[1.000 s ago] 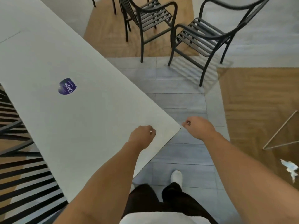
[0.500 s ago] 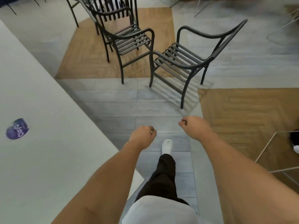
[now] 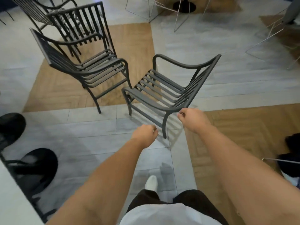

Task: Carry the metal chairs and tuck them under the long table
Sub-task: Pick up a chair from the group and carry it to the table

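A dark metal slatted armchair (image 3: 162,93) stands just ahead on the grey tiles, its seat facing me and to the left. My right hand (image 3: 193,119) is curled shut beside its near front corner, holding nothing. My left hand (image 3: 145,133) is a loose fist a little short of the chair's front leg, also holding nothing. A second metal chair (image 3: 84,69) stands to its left on the wood floor, and a third (image 3: 81,25) behind that. The long white table (image 3: 9,203) shows only as a corner at the bottom left.
Black round stool bases (image 3: 37,166) sit beside the table at the left. Thin wire-frame furniture (image 3: 165,12) stands at the back, and more wire legs (image 3: 274,33) at the right. A dark object (image 3: 292,153) lies at the right edge. Grey tile lies between me and the chairs.
I have walked away from the table toward the chairs, which now sit much closer. The table has slid out to the bottom left. Both hands stay curled and reach near the nearest chair.
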